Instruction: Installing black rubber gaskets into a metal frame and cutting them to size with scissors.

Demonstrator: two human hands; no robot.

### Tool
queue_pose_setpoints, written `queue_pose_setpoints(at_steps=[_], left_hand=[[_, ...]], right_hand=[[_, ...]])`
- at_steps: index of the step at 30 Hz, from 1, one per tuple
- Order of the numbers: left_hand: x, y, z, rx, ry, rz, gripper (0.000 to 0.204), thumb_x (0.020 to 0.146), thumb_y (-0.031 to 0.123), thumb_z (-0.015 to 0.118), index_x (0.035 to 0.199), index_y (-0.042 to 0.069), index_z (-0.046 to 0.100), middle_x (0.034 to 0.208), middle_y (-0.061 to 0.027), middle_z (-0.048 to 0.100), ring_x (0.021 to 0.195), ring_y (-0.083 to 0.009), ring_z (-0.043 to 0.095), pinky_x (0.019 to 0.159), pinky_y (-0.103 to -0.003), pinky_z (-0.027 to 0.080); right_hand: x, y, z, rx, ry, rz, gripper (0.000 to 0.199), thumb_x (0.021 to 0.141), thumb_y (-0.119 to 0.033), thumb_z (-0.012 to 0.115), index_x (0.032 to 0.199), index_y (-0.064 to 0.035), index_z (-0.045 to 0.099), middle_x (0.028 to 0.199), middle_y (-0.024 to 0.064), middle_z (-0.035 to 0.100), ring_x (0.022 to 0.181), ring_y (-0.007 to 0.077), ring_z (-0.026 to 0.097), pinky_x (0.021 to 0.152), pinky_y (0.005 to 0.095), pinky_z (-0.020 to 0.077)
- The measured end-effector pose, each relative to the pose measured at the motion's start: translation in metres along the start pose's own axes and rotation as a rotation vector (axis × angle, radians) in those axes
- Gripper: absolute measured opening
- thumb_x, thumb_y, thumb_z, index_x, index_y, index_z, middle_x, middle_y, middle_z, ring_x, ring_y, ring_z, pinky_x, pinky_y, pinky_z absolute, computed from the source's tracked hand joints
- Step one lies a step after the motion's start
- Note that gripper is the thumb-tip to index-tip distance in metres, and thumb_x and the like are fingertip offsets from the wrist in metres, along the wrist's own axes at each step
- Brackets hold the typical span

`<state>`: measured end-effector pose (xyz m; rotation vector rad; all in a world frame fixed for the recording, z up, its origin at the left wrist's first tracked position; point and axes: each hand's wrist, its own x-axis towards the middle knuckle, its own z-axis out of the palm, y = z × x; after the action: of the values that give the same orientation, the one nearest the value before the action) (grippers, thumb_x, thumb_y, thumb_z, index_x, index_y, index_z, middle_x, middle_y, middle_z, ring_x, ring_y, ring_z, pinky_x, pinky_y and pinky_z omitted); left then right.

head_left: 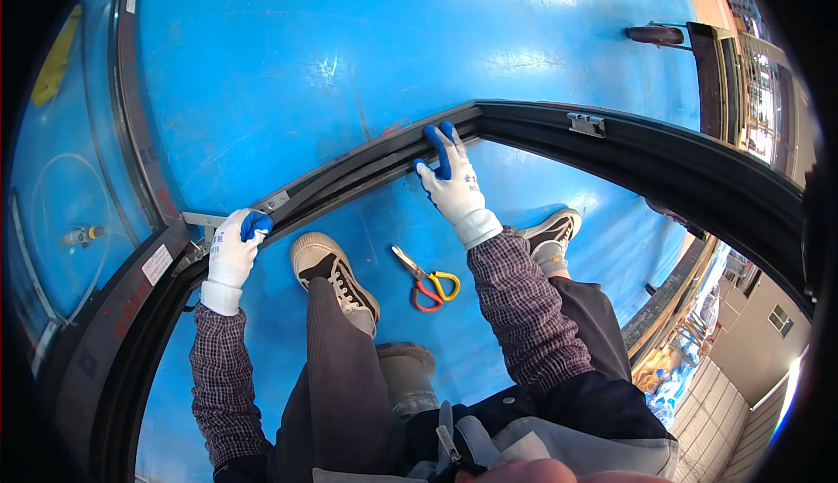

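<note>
Both hands wear white knit gloves with blue-coated fingers and palms, the left hand (pixel 232 252) and the right hand (pixel 451 182) alike, with small dark markings printed on the white backs and ribbed white cuffs at the wrists. The sleeves (pixel 524 304) are a dark plaid of purple, grey and white in a fine check, over dark ribbed trousers (pixel 336 387). The shoes (pixel 332 269) are beige canvas with pale rubber toe caps, dark side panels and dark laces, and a grey strap with a buckle shows at the waist.
</note>
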<state>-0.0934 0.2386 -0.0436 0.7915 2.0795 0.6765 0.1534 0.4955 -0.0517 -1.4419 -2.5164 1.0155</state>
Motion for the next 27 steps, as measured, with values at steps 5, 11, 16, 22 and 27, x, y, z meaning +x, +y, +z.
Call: queue_pose_setpoints(at_steps=[5, 11, 16, 22, 27], left_hand=[[0.006, -0.003, -0.003, -0.006, -0.004, 0.020, 0.028, 0.077, 0.001, 0.061, 0.105, -0.002, 0.059, 0.099, -0.0138, 0.062, 0.085, -0.0275, 0.060, 0.081, -0.033, 0.046], [0.018, -0.004, -0.004, -0.054, -0.032, 0.043, 0.027, 0.075, 0.003, 0.064, 0.102, -0.002, 0.060, 0.095, -0.0123, 0.063, 0.083, -0.0267, 0.059, 0.079, -0.033, 0.046], [0.016, -0.001, -0.010, -0.057, -0.009, 0.007, 0.024, 0.073, 0.004, 0.065, 0.097, -0.001, 0.062, 0.094, -0.0113, 0.065, 0.083, -0.0262, 0.060, 0.078, -0.033, 0.046], [0.020, 0.000, -0.008, -0.016, 0.032, -0.014, 0.023, 0.072, 0.006, 0.065, 0.095, 0.003, 0.065, 0.097, -0.0100, 0.067, 0.083, -0.0274, 0.061, 0.077, -0.036, 0.047], [0.032, 0.000, -0.006, 0.070, -0.022, -0.013, 0.023, 0.074, 0.007, 0.065, 0.095, 0.000, 0.064, 0.095, -0.0097, 0.067, 0.083, -0.0261, 0.061, 0.081, -0.033, 0.047]], right_hand=[[-0.050, 0.004, -0.015, 0.229, -0.108, 0.189, 0.055, 0.083, -0.017, 0.065, 0.133, -0.0051, 0.045, 0.117, 0.0161, 0.060, 0.089, 0.0268, 0.063, 0.076, 0.0309, 0.0515], [-0.201, 0.061, -0.008, -0.302, -0.698, 0.344, 0.081, 0.080, -0.027, 0.067, 0.142, 0.0023, 0.025, 0.117, 0.0268, 0.055, 0.093, 0.0331, 0.063, 0.079, 0.0372, 0.0517], [-0.232, 0.079, 0.016, -0.538, -0.774, 0.335, 0.087, 0.078, -0.024, 0.068, 0.144, 0.0010, 0.018, 0.130, 0.0254, 0.046, 0.110, 0.0352, 0.056, 0.090, 0.0396, 0.0474], [-0.262, 0.106, 0.047, -0.338, -0.527, 0.251, 0.084, 0.075, -0.017, 0.068, 0.144, -0.0016, 0.021, 0.128, 0.0210, 0.046, 0.109, 0.0340, 0.054, 0.090, 0.0396, 0.0468], [-0.254, 0.103, 0.034, 0.277, -0.519, 0.368, 0.082, 0.073, -0.008, 0.066, 0.143, -0.0016, 0.025, 0.118, 0.0176, 0.052, 0.097, 0.0267, 0.057, 0.082, 0.0339, 0.0487]])
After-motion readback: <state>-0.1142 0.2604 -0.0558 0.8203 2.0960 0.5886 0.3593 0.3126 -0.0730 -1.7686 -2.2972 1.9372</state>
